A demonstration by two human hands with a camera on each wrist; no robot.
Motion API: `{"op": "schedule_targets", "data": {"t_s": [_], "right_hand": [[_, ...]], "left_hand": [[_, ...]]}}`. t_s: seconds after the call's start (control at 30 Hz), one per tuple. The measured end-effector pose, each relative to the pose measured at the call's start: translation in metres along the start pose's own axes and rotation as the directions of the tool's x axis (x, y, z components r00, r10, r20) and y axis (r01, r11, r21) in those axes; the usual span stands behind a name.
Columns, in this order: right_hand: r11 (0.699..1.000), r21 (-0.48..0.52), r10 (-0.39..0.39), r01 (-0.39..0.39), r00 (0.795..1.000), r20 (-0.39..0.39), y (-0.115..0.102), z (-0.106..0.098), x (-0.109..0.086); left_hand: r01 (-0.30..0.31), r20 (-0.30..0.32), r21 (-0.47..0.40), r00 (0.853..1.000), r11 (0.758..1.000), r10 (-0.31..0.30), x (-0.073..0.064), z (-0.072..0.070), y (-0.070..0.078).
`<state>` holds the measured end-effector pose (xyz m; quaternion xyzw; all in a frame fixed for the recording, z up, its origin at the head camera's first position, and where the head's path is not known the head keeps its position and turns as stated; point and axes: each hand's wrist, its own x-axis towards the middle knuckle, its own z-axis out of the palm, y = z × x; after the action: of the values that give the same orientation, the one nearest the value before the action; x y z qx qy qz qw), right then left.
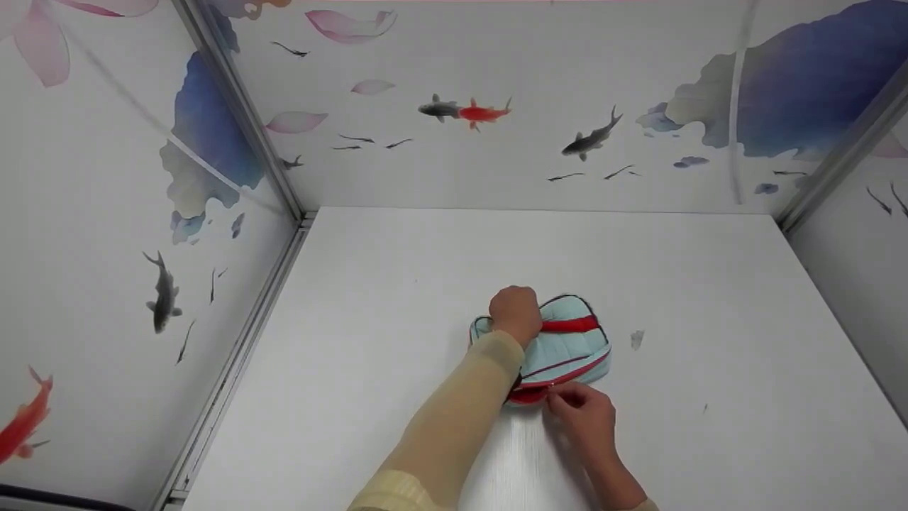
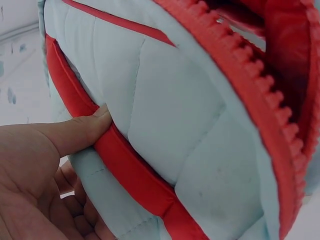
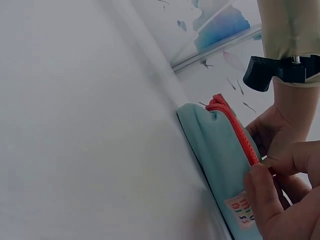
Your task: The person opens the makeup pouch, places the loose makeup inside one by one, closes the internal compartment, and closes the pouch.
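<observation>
A light blue quilted pouch (image 1: pixel 560 348) with a red band (image 1: pixel 571 325) and red zipper edging sits on the white table. My left hand (image 1: pixel 516 316) grips it at the far side; in the left wrist view, the thumb presses on the red band (image 2: pixel 135 165) and the fingers curl behind. The zipper (image 2: pixel 250 75) gapes there, showing a red lining (image 2: pixel 287 45). At the near edge my right hand (image 1: pixel 585 422) pinches the zipper (image 3: pixel 235 125) between thumb and finger. Whatever lies between those fingertips is mostly hidden. A printed label (image 3: pixel 241 210) shows beside the right hand.
The white table (image 1: pixel 383 284) spreads around the pouch. Panels printed with fish and petals (image 1: pixel 482 170) stand at the back, left and right, with a metal frame rail (image 1: pixel 248 113) at the left corner. A black wrist mount (image 3: pixel 277 70) is on the left forearm.
</observation>
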<state>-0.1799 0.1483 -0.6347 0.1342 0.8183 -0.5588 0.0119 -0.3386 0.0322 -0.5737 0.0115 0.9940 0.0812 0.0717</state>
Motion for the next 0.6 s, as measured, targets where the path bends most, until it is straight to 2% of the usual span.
{"op": "schedule_targets", "data": {"t_s": [0.37, 0.6], "right_hand": [[0.999, -0.008, -0.040, 0.040, 0.999, 0.016, -0.004, 0.012, -0.007], [0.999, -0.006, -0.033, 0.033, 0.999, 0.016, -0.005, 0.014, -0.009]], "left_hand": [[0.011, -0.015, 0.013, 1.000, 1.000, -0.011, -0.001, 0.001, -0.001], [0.011, -0.016, -0.005, 1.000, 1.000, -0.011, -0.003, -0.001, 0.000]]}}
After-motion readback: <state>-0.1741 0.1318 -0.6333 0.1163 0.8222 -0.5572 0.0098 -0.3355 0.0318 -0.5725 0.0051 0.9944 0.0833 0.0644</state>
